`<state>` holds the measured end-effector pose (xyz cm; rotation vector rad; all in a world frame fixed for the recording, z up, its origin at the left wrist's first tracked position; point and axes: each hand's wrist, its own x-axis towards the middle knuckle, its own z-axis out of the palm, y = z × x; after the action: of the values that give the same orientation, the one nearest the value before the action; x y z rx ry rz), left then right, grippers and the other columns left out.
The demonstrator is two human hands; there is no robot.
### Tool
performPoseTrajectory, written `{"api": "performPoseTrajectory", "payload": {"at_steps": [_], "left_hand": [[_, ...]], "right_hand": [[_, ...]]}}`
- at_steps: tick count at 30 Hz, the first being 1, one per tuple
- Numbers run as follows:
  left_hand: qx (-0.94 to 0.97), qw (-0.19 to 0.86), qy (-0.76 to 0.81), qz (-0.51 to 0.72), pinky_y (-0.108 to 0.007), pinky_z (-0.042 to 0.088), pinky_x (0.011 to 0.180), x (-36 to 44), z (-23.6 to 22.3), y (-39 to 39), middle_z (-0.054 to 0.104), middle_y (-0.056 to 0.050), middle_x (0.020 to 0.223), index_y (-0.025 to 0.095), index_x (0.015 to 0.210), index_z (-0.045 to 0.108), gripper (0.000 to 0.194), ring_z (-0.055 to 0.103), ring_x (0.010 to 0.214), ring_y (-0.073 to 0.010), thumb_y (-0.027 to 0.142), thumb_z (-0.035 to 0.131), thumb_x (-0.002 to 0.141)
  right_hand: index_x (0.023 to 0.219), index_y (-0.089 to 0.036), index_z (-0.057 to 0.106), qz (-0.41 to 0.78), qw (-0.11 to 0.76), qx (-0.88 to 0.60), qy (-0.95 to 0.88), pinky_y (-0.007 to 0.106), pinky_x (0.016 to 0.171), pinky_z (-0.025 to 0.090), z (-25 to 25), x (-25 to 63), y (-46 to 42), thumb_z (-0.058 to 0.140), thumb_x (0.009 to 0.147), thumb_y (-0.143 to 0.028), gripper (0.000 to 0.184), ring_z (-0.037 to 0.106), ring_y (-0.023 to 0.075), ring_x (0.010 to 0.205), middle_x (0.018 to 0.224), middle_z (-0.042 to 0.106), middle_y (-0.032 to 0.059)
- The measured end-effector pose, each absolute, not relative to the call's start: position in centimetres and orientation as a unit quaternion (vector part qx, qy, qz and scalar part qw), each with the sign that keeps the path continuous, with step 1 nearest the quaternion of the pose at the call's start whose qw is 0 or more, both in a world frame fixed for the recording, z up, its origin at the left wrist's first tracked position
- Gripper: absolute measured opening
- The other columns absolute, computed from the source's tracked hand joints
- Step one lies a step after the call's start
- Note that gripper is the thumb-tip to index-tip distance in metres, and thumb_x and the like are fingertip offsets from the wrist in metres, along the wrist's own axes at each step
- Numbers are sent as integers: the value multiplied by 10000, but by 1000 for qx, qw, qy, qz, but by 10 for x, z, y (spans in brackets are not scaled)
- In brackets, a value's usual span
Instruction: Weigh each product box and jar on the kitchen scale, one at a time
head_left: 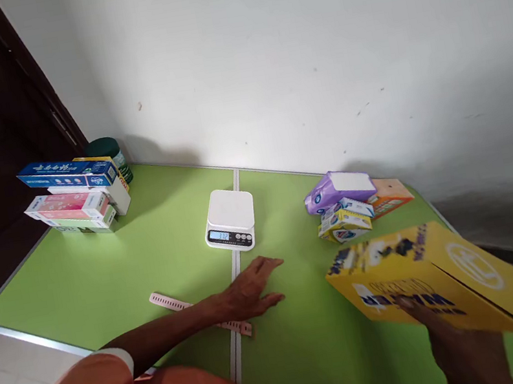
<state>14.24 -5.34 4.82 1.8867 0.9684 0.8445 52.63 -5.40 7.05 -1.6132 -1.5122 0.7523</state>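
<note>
My right hand point(450, 333) grips a large yellow cardboard box point(399, 283) with dark printed lettering, holding it tilted above the right side of the table; its far fingers are hidden by the box. Over the middle of the table, my left hand point(253, 287) is open, fingers apart, with nothing in it. Just beyond that hand sits a white digital kitchen scale point(231, 211), its display lit and its platform bare. A pink perforated strap point(169, 300) lies under my left forearm, partly covered by it.
On the green folding table point(165, 233), several stacked boxes, among them a blue box point(69, 174), stand at the back left beside a dark green tub point(107, 151). A purple packet point(339, 190), small yellow box point(345, 222) and orange box point(391, 194) are at the right, near the wall.
</note>
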Motion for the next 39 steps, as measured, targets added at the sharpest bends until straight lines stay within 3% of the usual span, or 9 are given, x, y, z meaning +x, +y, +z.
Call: {"api": "performPoseTrajectory", "payload": {"at_steps": [3,7,11,15,22,27,32,35,39], "left_hand": [[729,386,429,368,-523,646,1055,107,52,-50,624,-158,1451,266,1584,500,627,677,1279,-309,354,688,993],[672,320,506,437,-516,645,1030,67,57,-24,655,-158,1371,226,1516,541,528,700,1209,-295,449,620,1043],[554,287,581,523,-587,543,1193,39,45,7,558,-218,1534,201,1580,467,755,592,1448,-361,722,527,1036],[470,343,598,551,-573,414,1326,30,30,26,453,-200,1695,251,1641,409,927,501,1580,-372,891,456,971],[430,383,588,568,-566,395,1349,22,24,32,480,-237,1710,178,1618,435,973,502,1601,-375,890,500,958],[407,414,569,582,-590,447,1318,17,23,36,593,-193,1635,224,1540,530,874,586,1539,-359,874,517,955],[433,439,539,574,-590,470,1297,12,31,38,645,-202,1586,211,1483,593,888,579,1547,-371,907,477,944],[452,433,529,573,-587,461,1295,12,40,40,628,-185,1620,235,1484,603,880,546,1576,-374,914,479,939],[482,408,527,569,-578,465,1284,13,57,46,618,-159,1641,252,1464,633,827,534,1584,-367,890,455,969]], "right_hand": [[1223,-350,748,316,484,-633,-515,716,990,667,103,441,-25,966,648,-585,658,795,465,1111,1222,833,117],[1360,-305,663,408,513,-502,-564,638,1013,667,134,336,32,981,675,-529,788,792,407,1128,1211,831,113],[1341,-304,586,430,502,-462,-591,585,984,677,130,279,79,1020,583,-557,909,768,372,1170,1276,781,114],[1226,-303,551,421,499,-461,-601,548,1006,670,115,251,102,1032,535,-582,887,704,365,1293,1297,726,98],[1273,-316,545,419,483,-445,-627,570,1072,650,108,238,114,1035,553,-619,922,664,369,1360,1385,696,96],[1419,-336,541,431,453,-427,-653,663,1197,538,102,248,116,1040,570,-625,1026,627,397,1420,1462,682,108],[1614,-374,444,447,447,-442,-637,681,1275,441,90,261,103,1008,633,-631,1160,494,399,1577,1639,582,126],[1611,-372,488,440,458,-452,-626,673,1275,442,87,266,94,984,680,-630,1086,494,394,1585,1648,588,123],[1459,-350,654,440,466,-441,-628,641,1234,507,91,267,88,969,702,-632,868,574,385,1517,1599,646,98]]}}
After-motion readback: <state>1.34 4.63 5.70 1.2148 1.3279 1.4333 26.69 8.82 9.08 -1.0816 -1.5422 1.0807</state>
